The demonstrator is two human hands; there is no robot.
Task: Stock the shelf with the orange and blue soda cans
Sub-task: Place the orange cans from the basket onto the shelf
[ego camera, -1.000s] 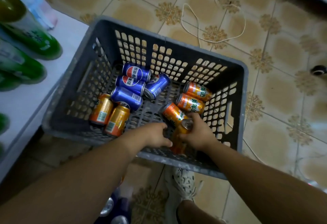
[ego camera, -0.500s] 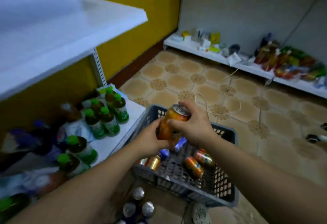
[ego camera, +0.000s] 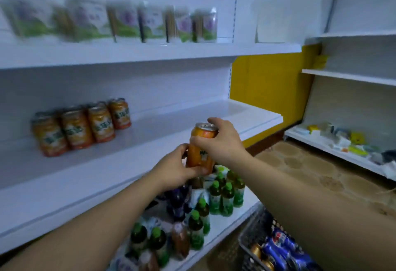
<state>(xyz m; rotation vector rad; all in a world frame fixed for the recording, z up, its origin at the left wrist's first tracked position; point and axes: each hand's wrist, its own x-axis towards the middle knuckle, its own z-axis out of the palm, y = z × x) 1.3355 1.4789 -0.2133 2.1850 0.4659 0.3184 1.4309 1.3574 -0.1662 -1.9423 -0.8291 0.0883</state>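
At mid-frame, one orange soda can (ego camera: pixel 200 153) stands upright in the air, the right hand (ego camera: pixel 222 140) curled over its top rim and the left hand (ego camera: pixel 175 170) wrapped round its lower body, just in front of the white middle shelf (ego camera: pixel 162 140). Left of centre on that shelf, four orange cans (ego camera: pixel 81 125) stand in a row. At the lower right, blue cans (ego camera: pixel 280 247) lie in a grey basket (ego camera: pixel 250 240), beside green-capped bottles (ego camera: pixel 222 195) on the bottom shelf (ego camera: pixel 240 213).
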